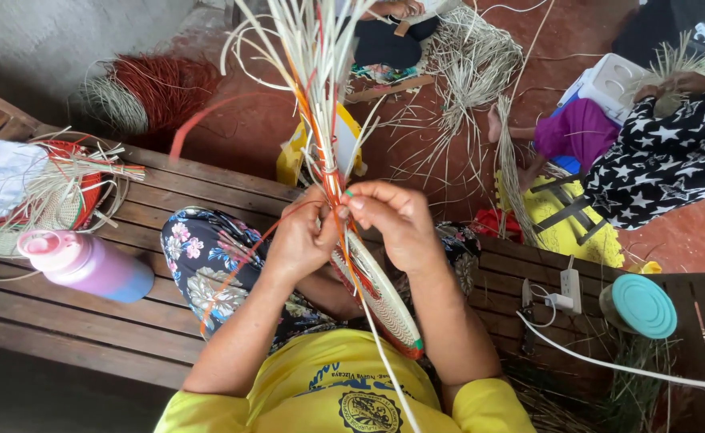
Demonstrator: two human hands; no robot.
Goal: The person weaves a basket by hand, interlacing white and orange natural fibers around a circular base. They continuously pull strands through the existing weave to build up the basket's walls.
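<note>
Round woven straw disc with orange-green rim (384, 301) stands on edge between hands. Left hand (300, 240) and right hand (396, 220) both pinched shut on upright straw strands (316, 88) above disc. Pink-blue bottle (88, 265) lies on tabletop (112, 321), well left of disc.

Pink bottle (86, 265), teal-lidded jar (639, 305), wooden bench (128, 321), red fibre bundle (156, 88)

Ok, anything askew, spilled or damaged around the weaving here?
Nothing looks damaged. The pink-lidded purple bottle lies on its side on the slatted wooden bench, no spill showing. Both hands, left and right, grip the half-woven round straw piece.
</note>
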